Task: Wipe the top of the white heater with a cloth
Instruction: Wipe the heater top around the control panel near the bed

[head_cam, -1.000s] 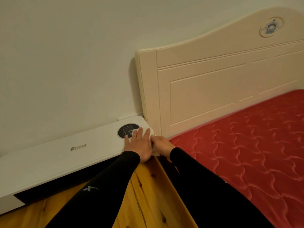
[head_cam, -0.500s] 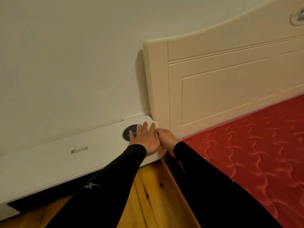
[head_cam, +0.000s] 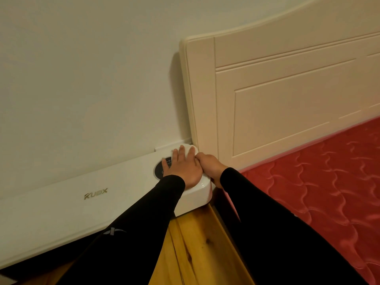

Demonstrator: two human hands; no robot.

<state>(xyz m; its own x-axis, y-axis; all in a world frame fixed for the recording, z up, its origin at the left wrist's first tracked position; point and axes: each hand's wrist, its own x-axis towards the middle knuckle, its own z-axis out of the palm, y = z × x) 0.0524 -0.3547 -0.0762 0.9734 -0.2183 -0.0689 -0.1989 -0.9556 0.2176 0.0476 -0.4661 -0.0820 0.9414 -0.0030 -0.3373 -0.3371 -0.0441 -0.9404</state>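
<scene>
In the head view the left hand [head_cam: 182,168] lies spread flat, pressing the white cloth [head_cam: 188,149] onto the white heater [head_cam: 67,204] at its end beside the headboard [head_cam: 267,99]. The right hand [head_cam: 209,166] curls over that end, touching the left; whether it grips the cloth I cannot tell. I judge wiping barely begun: the long top left of the hand remains, open room, with the wall [head_cam: 82,79] close beyond the fingertips.

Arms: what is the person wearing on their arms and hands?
Both arms wear long, close-fitting black sleeves down to the wrists. The left sleeve bears a small grey X-shaped mark on the forearm; the right sleeve shows no marking. The left hand and right hand are bare: no gloves, rings or watch visible.
</scene>
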